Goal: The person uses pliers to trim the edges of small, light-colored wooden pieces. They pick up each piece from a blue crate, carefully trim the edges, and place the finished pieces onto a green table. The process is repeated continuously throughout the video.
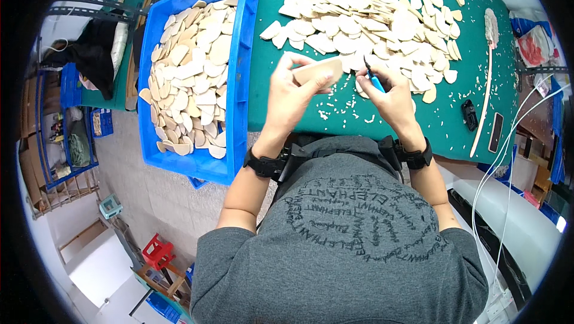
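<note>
My left hand [286, 93] is closed around a flat beige foam-like pad [320, 72], with the thumb pressed on its face. The pad has one rounded edge and appears to be held with another layer beneath it. A slim blue-handled tool [375, 82] with a thin dark pointed tip is gripped in my right hand [394, 95], its tip pointing away from me. The tool's exact kind does not show. Beyond both hands spreads a heap of similar pale pads [353, 22] on the green table [269, 108]. Small white scraps [341, 99] lie scattered under and beside my hands.
A blue crate [244, 55] full of beige pads [194, 72] stands to the left. On the right are a long-handled duster [487, 78], a small black object [469, 114] and a phone [495, 132]. White cables [508, 138] hang at the right edge. A red stool [159, 252] stands lower left.
</note>
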A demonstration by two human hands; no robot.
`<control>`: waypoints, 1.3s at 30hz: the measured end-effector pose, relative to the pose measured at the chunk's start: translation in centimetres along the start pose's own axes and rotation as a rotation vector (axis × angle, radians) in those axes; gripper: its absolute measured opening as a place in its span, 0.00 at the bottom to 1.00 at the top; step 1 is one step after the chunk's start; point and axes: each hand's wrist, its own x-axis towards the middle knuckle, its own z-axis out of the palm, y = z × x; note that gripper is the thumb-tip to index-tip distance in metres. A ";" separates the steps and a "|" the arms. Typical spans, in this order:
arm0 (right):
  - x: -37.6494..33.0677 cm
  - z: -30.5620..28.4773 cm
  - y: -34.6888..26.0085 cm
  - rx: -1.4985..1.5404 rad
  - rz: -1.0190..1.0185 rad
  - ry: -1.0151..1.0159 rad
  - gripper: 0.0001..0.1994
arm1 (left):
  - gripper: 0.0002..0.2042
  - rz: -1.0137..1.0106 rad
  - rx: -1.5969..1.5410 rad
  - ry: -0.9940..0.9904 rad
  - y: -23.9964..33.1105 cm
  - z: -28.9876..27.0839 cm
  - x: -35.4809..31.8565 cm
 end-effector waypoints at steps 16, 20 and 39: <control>1.7 -0.7 -2.7 0.330 0.029 -0.159 0.10 | 0.13 -0.306 -0.246 -0.187 1.5 0.3 0.3; 2.1 -0.9 -2.5 0.400 -0.010 -0.155 0.10 | 0.14 -0.351 -0.293 -0.211 1.8 0.4 0.2; 1.9 -0.7 -3.9 0.583 0.119 -0.403 0.11 | 0.14 -0.490 -0.501 -0.290 0.5 0.0 -0.9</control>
